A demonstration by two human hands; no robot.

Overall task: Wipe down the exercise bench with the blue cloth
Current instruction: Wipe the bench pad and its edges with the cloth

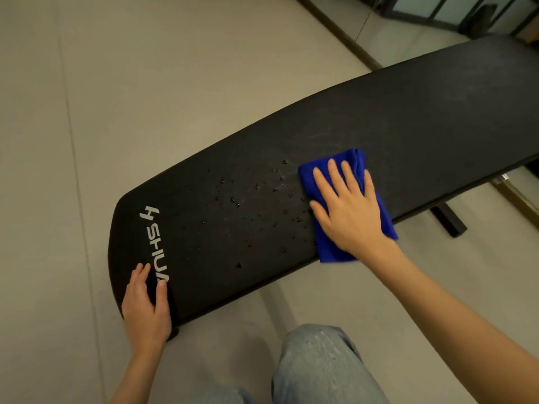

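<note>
A pale tiled floor (pixel 145 97) fills the room, with a dark skirting strip and dim glass panels at the far right. Across it runs a long black padded bench (pixel 379 118), its long axis going from the logo end near your left up and away to the far right. White lettering (pixel 154 237) marks that near end.

Your right hand (pixel 350 211) lies flat on the blue cloth (pixel 329 249), fingers (pixel 335 173) straight and spread, pressing rather than gripping. The folded cloth sits about midway along the bench, reaching its near edge and overhanging it a little.

Your left hand (pixel 145 304) rests on the near corner of the logo end, fingers (pixel 143 272) relaxed and holding nothing; it seems to steady the bench.

Scattered water drops (pixel 233 199) bead between the cloth and the lettering. They lie just beyond your right fingertips, toward the logo end, so the next stroke likely runs that way along the bench. The right hand is much the nearer one.

The surface past the cloth looks dull and faintly streaked. A dark leg (pixel 447 220) shows under the bench's near edge, and your knee in light jeans (pixel 320 360) is below.
</note>
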